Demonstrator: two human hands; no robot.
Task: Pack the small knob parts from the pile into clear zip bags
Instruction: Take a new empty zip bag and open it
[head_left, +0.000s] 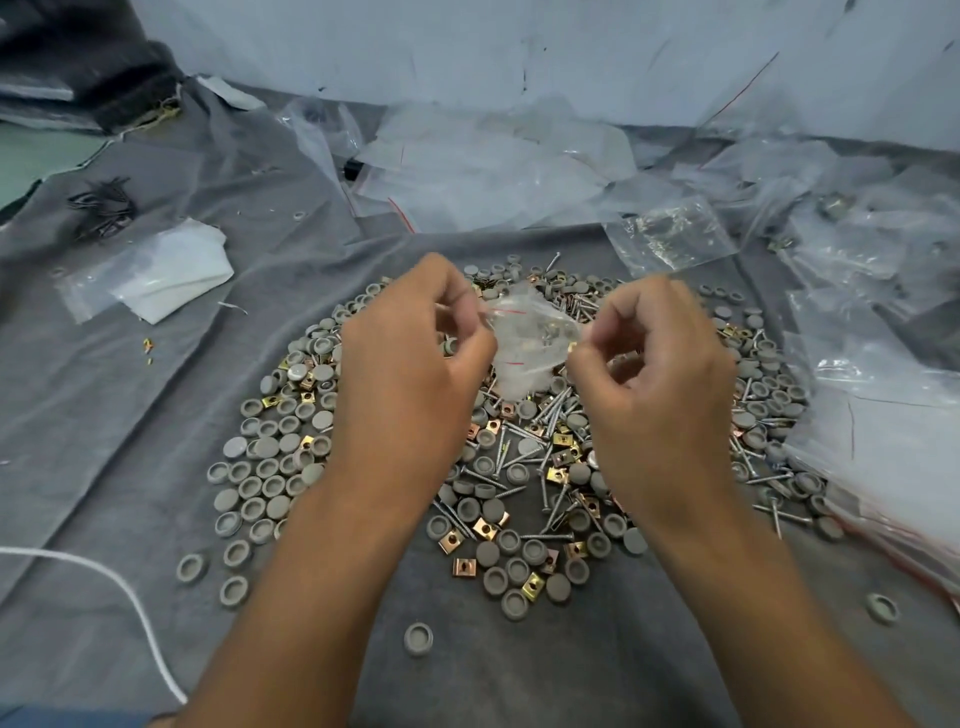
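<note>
Clear zip bag (530, 340) held up between 2 hands, above the parts pile.

Left hand (415, 353) pinching bag's left edge, right hand (649, 374) pinching right edge, fingers curled. Small metal bits visible inside bag. Below, on grey cloth (130, 415): grey knob caps (270, 467), screws (519, 431), brass clips (488, 527) mixed. Spare bags (493, 166) heaped behind.

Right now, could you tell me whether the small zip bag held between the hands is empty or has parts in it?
It has parts in it: small metallic pieces show through the clear zip bag, pinched between the left hand and right hand.
</note>
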